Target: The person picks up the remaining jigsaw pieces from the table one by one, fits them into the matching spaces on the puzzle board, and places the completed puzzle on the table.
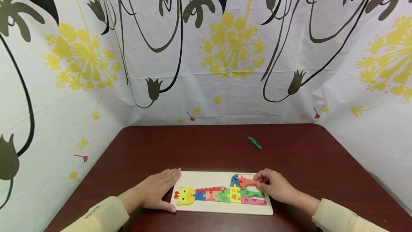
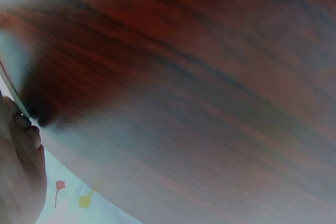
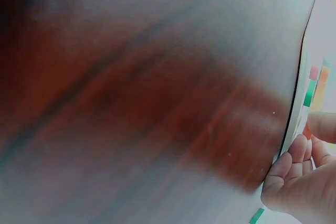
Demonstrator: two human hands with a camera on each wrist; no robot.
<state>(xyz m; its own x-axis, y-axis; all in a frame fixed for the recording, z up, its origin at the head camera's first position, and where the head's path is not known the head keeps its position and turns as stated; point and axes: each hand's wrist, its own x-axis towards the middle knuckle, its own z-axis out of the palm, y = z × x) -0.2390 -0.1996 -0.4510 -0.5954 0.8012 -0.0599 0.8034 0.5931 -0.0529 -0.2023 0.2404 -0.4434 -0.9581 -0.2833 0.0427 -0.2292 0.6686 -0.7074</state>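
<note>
A white puzzle board (image 1: 206, 176) with a colourful giraffe on it lies flat on the table. The yellow head piece (image 1: 185, 196) is at its left end, and the blue, pink, green and yellow body pieces run to the right. At the board's upper right, my right hand (image 1: 276, 186) pinches the orange puzzle piece (image 1: 247, 182) between thumb and fingers; whether that piece is fully seated, I cannot tell. My left hand (image 1: 157, 191) rests with straight fingers along the board's left edge. In the right wrist view, the right hand (image 3: 302, 177) is at the board's edge.
The dark red-brown table (image 1: 193, 146) has a small green object (image 1: 255, 143), perhaps a pen or clip, lying behind the board. A white cloth (image 1: 206, 96) with flower prints hangs around the back and sides of the table.
</note>
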